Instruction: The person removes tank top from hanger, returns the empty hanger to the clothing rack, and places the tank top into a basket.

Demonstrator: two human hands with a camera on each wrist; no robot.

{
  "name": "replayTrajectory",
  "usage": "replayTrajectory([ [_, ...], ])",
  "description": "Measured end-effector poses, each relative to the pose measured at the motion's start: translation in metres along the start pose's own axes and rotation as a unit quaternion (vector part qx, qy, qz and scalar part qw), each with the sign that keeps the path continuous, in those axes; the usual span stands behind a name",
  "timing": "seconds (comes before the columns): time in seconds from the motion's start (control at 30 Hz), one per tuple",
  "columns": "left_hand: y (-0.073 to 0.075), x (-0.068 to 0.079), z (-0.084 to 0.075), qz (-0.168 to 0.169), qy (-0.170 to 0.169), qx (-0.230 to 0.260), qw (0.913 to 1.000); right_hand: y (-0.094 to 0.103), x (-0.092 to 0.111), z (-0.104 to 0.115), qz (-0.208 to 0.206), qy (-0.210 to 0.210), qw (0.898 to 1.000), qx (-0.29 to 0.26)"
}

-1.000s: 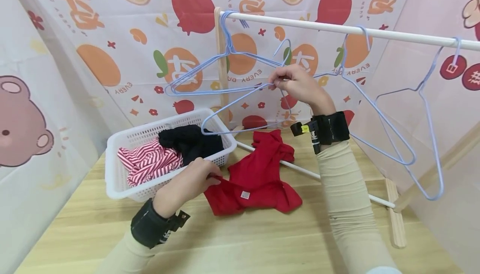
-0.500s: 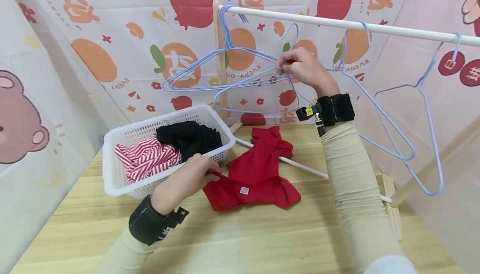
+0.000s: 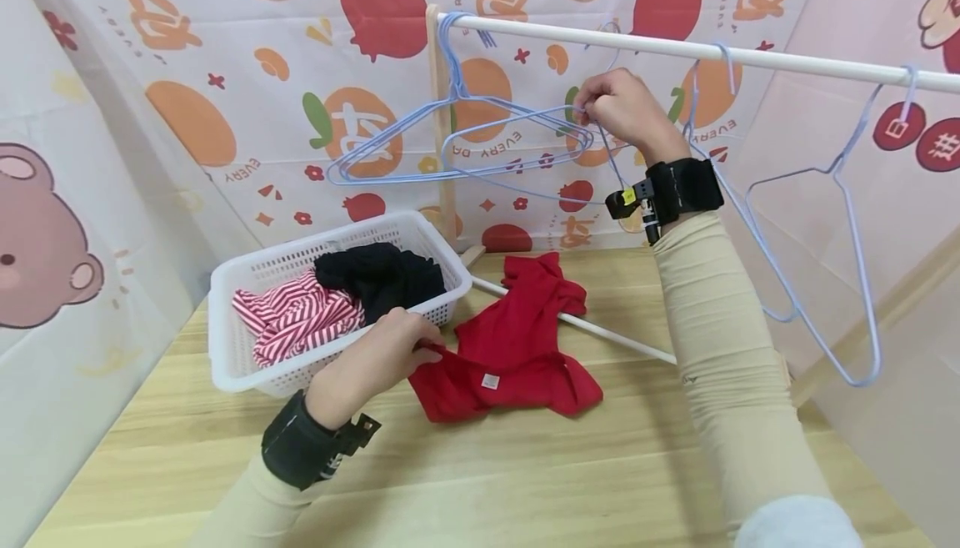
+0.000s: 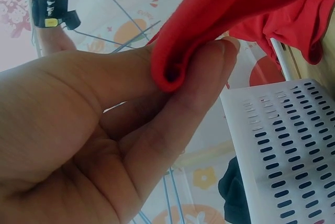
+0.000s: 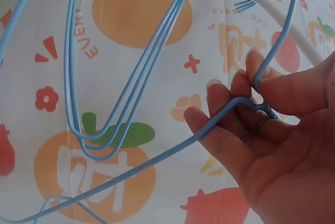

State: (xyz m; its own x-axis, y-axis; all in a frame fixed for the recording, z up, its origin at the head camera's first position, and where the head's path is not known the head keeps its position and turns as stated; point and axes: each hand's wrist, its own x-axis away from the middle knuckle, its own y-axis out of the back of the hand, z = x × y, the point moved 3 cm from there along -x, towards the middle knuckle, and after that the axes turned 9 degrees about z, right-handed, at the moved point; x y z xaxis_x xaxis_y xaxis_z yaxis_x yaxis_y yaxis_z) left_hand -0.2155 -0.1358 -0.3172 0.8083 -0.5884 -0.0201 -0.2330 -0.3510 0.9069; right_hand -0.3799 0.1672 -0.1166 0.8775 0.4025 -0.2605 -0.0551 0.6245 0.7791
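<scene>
My left hand [image 3: 378, 362] pinches the edge of a red garment [image 3: 513, 323] that lies on the table with a small white label showing. In the left wrist view the red cloth [image 4: 209, 20] is folded between thumb and fingers. Up near the rail, my right hand [image 3: 624, 113] holds a light blue wire hanger [image 3: 480, 124] by its neck. The right wrist view shows thumb and fingers around the bend of that hanger [image 5: 157, 162], below its hook. Its hook rises behind the white rail [image 3: 637, 46] in the head view.
Several blue hangers [image 3: 397, 135] hang bunched at the rail's left end, and more hangers [image 3: 851, 198] hang at the right. A white basket [image 3: 225, 323] at the left holds a striped garment [image 3: 300, 314] and a black garment [image 3: 382, 281]. A lower white bar [image 3: 615, 338] crosses the wooden table [image 3: 480, 481].
My right hand has moved up and to the right with the hanger, bringing its hook up to the rail. My left hand has kept its pinch on the red garment, nearly still.
</scene>
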Motion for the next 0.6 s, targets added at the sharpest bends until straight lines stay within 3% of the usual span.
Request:
replayTrajectory([
  [0.33,-0.001,-0.001,-0.001,0.003,-0.001,0.004,1.0000,0.007,-0.009,-0.001,-0.041,-0.036,0.998,-0.017],
  [0.6,0.001,-0.001,-0.001,0.000,-0.010,0.003,1.0000,0.007,-0.009,0.006,-0.048,-0.010,0.999,-0.008],
])
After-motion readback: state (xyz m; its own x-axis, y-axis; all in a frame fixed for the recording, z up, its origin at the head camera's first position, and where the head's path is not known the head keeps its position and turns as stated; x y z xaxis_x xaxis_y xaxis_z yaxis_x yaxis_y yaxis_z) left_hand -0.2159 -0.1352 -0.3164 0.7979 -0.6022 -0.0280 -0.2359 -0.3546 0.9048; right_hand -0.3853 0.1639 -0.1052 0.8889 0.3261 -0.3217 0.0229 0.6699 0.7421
